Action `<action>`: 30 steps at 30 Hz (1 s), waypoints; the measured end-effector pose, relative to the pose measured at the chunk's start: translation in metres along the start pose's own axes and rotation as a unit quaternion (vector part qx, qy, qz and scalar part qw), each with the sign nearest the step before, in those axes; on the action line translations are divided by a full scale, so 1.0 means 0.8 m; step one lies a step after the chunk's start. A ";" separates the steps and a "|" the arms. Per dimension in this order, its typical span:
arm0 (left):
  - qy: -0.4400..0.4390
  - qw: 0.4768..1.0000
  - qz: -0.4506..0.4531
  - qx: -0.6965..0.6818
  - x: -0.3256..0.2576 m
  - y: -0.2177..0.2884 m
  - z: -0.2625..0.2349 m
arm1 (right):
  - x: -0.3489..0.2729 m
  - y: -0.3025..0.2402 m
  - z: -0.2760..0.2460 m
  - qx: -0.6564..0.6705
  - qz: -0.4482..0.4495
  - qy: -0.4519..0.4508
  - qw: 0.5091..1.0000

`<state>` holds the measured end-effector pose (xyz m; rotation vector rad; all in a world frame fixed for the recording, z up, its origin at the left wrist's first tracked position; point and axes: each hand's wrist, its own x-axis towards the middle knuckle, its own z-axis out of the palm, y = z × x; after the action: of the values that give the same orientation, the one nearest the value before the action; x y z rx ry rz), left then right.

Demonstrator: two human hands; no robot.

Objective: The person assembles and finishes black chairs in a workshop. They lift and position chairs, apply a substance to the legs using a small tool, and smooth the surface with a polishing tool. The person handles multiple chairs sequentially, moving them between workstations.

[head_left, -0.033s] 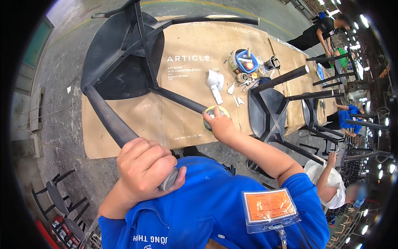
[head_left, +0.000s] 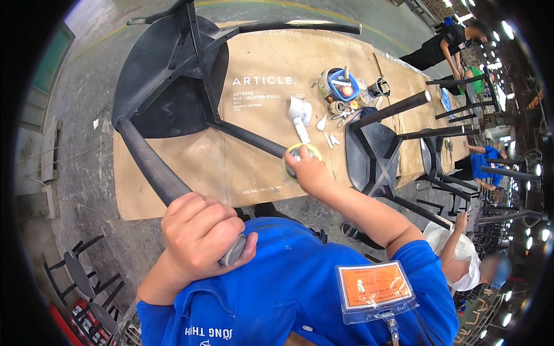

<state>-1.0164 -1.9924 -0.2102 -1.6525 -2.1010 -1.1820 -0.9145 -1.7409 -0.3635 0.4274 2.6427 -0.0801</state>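
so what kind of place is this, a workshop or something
Most likely a furniture factory floor. A black stool lies overturned on cardboard sheets while the left hand grips one leg and the right hand presses a sanding pad to another. More black stools line the bench.

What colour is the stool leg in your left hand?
Black, with a bare grey tip; stool leg shows best in the head view.

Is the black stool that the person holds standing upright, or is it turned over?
Turned over. The black stool lies seat-down on the cardboard, legs pointing up; the left hand grips one leg.
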 end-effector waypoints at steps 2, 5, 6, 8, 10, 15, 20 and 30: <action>0.007 1.000 -0.004 -0.001 0.001 -0.005 0.003 | 0.017 0.022 -0.008 0.011 0.006 -0.007 1.000; 0.006 1.000 -0.004 0.000 0.000 -0.005 0.004 | 0.042 0.062 -0.013 0.061 0.003 -0.041 0.997; 0.004 1.000 -0.003 0.003 0.000 -0.005 0.005 | 0.049 0.074 -0.011 0.078 -0.002 -0.054 0.996; 0.011 1.000 -0.005 0.005 0.001 -0.003 0.007 | 0.069 0.097 -0.008 0.103 -0.005 -0.088 0.991; 0.009 1.000 -0.006 0.010 0.002 -0.001 0.007 | 0.085 0.123 -0.004 0.126 -0.013 -0.114 0.985; -0.002 1.000 0.002 0.010 0.006 0.001 0.008 | 0.108 0.161 -0.001 0.150 -0.027 -0.181 0.972; -0.014 1.000 0.000 0.007 0.010 0.004 0.007 | 0.090 0.148 -0.027 -0.009 -0.007 -0.035 0.999; -0.002 1.000 -0.017 0.004 -0.001 -0.004 0.002 | 0.042 0.107 -0.024 0.006 -0.205 -0.068 0.976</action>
<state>-1.0189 -1.9920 -0.2130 -1.6239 -2.1422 -1.1780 -0.9242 -1.6479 -0.3601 -0.1221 2.5545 -0.2451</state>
